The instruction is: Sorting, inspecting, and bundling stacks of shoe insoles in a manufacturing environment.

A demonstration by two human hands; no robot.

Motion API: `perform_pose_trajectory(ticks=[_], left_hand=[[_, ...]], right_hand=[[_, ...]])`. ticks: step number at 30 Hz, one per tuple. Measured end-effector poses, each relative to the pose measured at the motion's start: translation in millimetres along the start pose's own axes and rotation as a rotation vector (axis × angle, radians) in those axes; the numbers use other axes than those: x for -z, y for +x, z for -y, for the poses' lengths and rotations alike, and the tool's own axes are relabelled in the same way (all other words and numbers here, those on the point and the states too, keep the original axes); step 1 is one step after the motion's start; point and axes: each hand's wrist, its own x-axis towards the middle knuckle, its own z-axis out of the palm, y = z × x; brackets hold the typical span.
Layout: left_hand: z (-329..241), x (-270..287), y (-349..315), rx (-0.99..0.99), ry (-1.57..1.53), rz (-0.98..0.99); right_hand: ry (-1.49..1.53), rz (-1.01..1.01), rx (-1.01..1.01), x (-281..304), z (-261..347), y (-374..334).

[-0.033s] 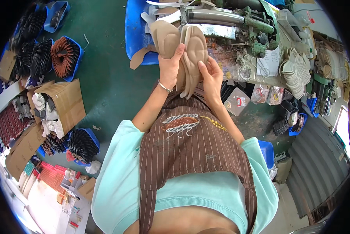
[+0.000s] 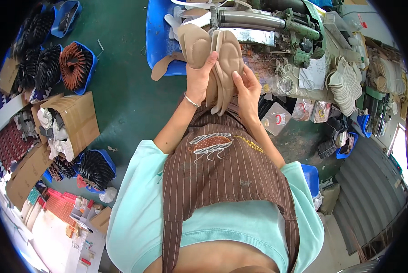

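Several tan shoe insoles point(image 2: 229, 52) are held upright in front of my apron, fanned into two groups with moulded, stitched-looking surfaces. My left hand point(image 2: 199, 79) is closed round the left group, its thumb lying across the front between the two groups. Against the right edge of the right group, my right hand point(image 2: 247, 88) presses with its thumb on the face, and its other fingers are partly hidden behind. The lower ends of the insoles hang close to the brown striped apron point(image 2: 226, 177).
Just beyond my hands stands a blue bin point(image 2: 156, 45) with loose insoles. A green-and-metal machine point(image 2: 258, 25) sits on the bench, with stacked pale insoles point(image 2: 345, 86) to its right. On the left floor are a cardboard box point(image 2: 78, 120) and blue crates of dark pieces point(image 2: 97, 168).
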Motion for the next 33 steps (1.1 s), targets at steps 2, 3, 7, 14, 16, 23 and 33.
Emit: perform_pose_trajectory(ticks=[2,3,7,14,16,23,33], left_hand=[[-3,0,-2,0.043,-0.056,0.070],[-4,0,-3,0.084,-0.112,0.143],[-5,-1,-6,0.097,-0.156,0.172],[2,22,4,0.161,-0.264,0.034],[-1,28,6,0.130,-0.203,0.034],[-11,19,-4,0.053,-0.143,0.066],[-7,13,-12,0.038,-0.057,-0.015]], right_hand=[[-0.109,-0.026,0.072,6,-3,2],[-0.215,-0.053,0.147,7,-4,3],[-0.033,-0.077,0.212,2,-3,9],[0.180,-0.177,0.127,34,-8,20],[0.005,-0.226,0.120,44,-5,37],[-0.213,-0.133,0.097,32,20,95],[-0.232,-0.145,-0.015,66,-8,77]])
